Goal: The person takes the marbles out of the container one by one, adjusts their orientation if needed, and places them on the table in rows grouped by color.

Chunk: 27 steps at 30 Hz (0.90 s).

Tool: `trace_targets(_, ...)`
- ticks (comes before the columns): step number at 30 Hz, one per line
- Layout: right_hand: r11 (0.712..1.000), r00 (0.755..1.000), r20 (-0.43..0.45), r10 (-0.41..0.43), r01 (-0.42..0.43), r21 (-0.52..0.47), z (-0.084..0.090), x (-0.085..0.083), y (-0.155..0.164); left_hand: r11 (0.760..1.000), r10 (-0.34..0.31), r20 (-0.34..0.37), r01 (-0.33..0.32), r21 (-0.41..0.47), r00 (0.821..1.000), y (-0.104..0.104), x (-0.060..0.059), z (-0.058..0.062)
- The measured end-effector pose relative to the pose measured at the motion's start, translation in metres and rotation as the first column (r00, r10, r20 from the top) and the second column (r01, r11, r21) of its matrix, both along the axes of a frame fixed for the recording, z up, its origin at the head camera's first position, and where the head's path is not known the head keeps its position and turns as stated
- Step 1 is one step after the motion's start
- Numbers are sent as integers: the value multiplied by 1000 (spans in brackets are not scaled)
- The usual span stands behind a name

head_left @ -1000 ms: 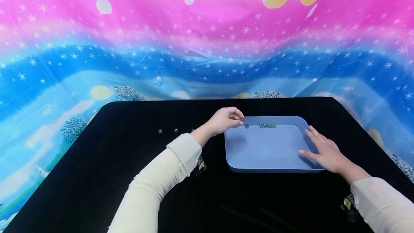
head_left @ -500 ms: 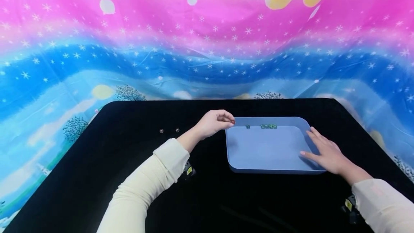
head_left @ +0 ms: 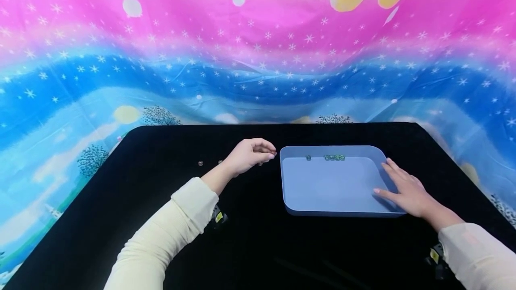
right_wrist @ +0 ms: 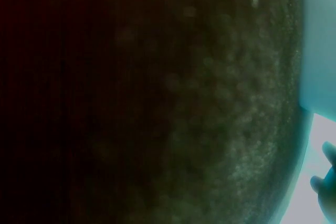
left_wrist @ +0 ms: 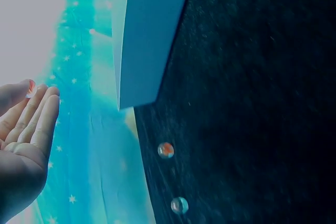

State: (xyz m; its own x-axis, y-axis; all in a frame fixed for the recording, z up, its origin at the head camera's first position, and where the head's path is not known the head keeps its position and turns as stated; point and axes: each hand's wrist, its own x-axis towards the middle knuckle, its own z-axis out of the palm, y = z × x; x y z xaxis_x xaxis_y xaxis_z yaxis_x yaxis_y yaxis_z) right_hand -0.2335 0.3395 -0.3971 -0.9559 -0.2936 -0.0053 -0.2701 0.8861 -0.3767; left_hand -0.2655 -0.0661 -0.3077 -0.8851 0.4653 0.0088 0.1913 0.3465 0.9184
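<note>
In the head view my left hand (head_left: 251,155) is over the black table, just left of the blue tray (head_left: 330,187). Thumb and fingertips pinch a clear marble with an orange-red core (left_wrist: 31,88), seen in the left wrist view. Below that hand lie an orange-cored marble (left_wrist: 166,150) and a clear, darker marble (left_wrist: 179,205). Inside the tray, along its far wall, sit a row of green marbles (head_left: 334,157) and a single green marble (head_left: 308,158) to their left. My right hand (head_left: 407,191) rests at the tray's right rim, its fingers extended.
Further left on the table lies another marble (head_left: 200,163), with one more marble (head_left: 220,162) partly behind the left wrist. A patterned pink and blue cloth (head_left: 258,57) hangs behind the table's far edge. Dark wrist cameras hang under both sleeves.
My left hand has drawn back leftward from over the tray's left end to beside it, still pinching the red marble. A table marble now shows beneath it. The right hand stays put.
</note>
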Motion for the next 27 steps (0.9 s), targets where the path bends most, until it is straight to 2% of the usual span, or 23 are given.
trace_targets(4,1000,1000,-2,4,-5,-4,0,0,1,999,12,6,-12,49,1000,-10,-5,-8)
trace_targets(10,1000,1000,3,10,-10,-14,0,-1,1,995,56,13,-57,76,998,-25,-13,-21)
trace_targets(17,1000,1000,2,7,-7,-9,1,-1,2,995,85,-28,-84,49,996,-41,-10,-22)
trace_targets(27,1000,1000,5,19,-19,-22,0,-1,1,988,123,40,-126,90,992,-61,-4,-25)
